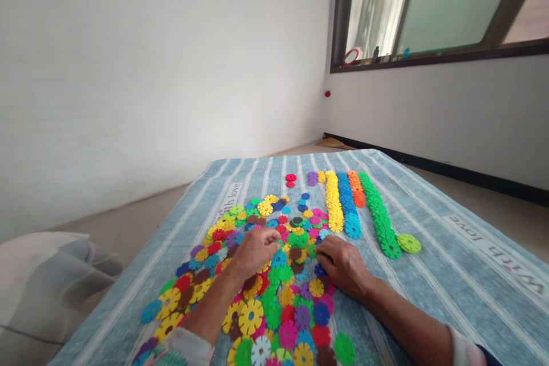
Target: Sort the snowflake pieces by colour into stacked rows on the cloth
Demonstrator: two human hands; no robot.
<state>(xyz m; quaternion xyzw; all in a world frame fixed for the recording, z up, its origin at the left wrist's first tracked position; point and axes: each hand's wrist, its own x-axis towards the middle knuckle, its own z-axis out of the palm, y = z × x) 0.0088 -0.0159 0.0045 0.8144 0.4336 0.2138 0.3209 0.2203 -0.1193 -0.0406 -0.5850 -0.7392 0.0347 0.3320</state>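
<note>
A wide pile of colourful plastic snowflake discs (251,316), notched round the rim, spreads over a striped cloth (422,309). My left hand (258,249) is over the middle of the pile, its fingers curled and pinched together; whatever is between the tips is hidden. My right hand (344,263) rests at the pile's right edge with the fingers bent inward. A green disc (311,251) lies right at its fingertips, though I cannot tell if it is gripped. Both hands face each other, a short gap apart.
Beyond my right hand run overlapping rows of discs: a yellow row (333,203), a blue row (345,200), a short orange row (355,189) and a long green row (380,214). A lime stack (409,243) adjoins the green row. Two red discs (290,178) lie far back.
</note>
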